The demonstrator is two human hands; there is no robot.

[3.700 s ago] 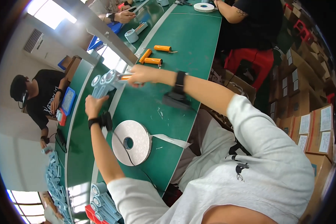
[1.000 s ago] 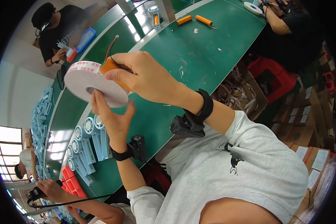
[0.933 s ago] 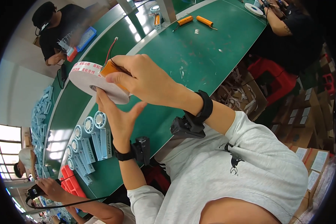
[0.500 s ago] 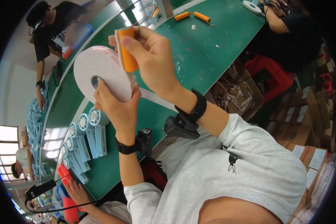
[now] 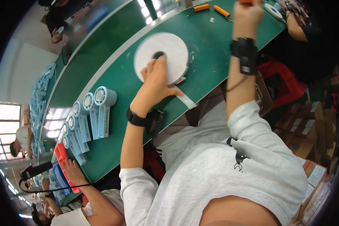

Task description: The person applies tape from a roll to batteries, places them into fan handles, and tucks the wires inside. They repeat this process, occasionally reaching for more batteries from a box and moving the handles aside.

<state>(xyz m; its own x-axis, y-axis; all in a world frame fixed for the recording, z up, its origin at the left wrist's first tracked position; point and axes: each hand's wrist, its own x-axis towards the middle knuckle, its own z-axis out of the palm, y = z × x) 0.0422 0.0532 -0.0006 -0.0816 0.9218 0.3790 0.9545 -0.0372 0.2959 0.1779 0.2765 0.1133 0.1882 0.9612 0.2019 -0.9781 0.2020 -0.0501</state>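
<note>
Head view: nearest the lower left, we record a red tray at the end of the worktop, with a co-worker's hand on it. Beside the tray, we note a blue bin with light-blue parts near it; blur and overlap prevent us from stating what lies inside. Toward the right, below the worktop edge, we see part of a cardboard box; the right forearm covers much of it and we cannot list its contents. Stacked cartons stand further right.

On the worktop, we find a row of light-blue handheld fans set side by side, left of the left forearm and apart from both hands.

We observe the left grip over the near side of a large white tape roll. The fingertips reach the dark core, while the thumb is spread away from them, beside the loose tape strip, which extends past the near worktop edge.

The right grip is raised at the top edge, well apart from the roll, and curled around an orange piece; the frame cuts off most of that piece.

Further off, we count two orange cylinders lying on the worktop left of the right grip. A second tape roll lies beyond it to the right, near another co-worker. Along the far left, we note a heap of light-blue parts.
</note>
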